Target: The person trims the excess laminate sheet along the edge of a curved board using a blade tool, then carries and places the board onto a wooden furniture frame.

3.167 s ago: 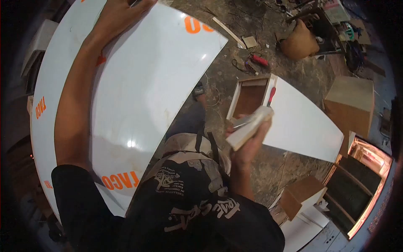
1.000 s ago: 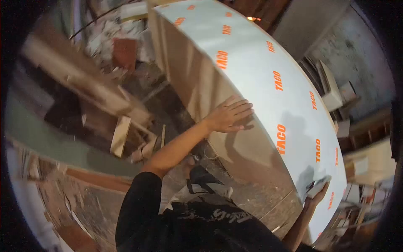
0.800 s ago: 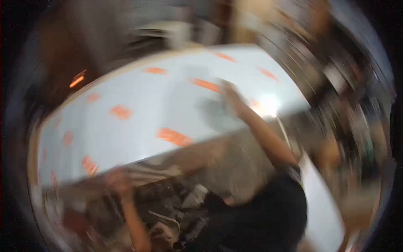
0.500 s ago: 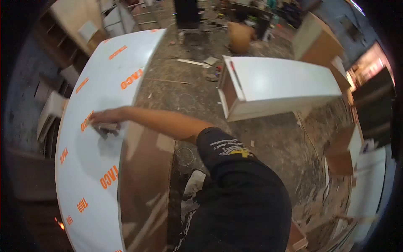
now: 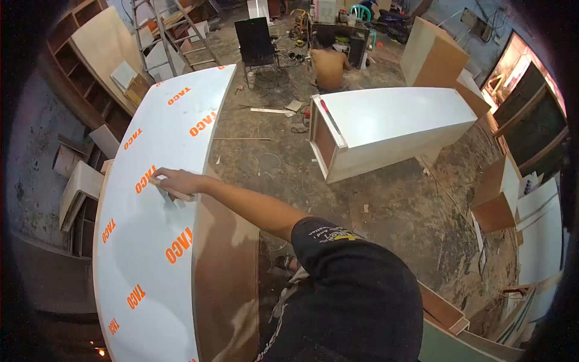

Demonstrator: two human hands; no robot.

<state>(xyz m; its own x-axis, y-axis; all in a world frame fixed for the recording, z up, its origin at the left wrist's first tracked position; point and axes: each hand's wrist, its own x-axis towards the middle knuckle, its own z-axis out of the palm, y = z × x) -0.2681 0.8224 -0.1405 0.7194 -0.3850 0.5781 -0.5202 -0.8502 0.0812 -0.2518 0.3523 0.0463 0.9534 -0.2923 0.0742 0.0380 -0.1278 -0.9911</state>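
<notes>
Long case (image 5: 136, 235) with its broad white face, printed with orange TACO lettering, turned upward and its brown side toward the worker; lying this way, it seems to offer the whole face to a downward reach. The white-topped cabinet (image 5: 395, 117) rests on the floor well apart to the right, its brown-panelled end turned toward the case, a position that probably leaves room for the worker between the two. The worker's arm (image 5: 253, 205) extends over the near edge of the case, bringing the right hand (image 5: 181, 180) above the white face. Its fingers are curled closely over a flat block (image 5: 177, 195), the thing in hand, apparently held from above so that the palm can bear down on it. The block sits beneath the palm, partly hidden by it, with its layered edge showing on the side nearer the worker; it lies against the white face, just beside the near edge and between two orange prints. The left hand is outside the view; its grip cannot be told.
</notes>
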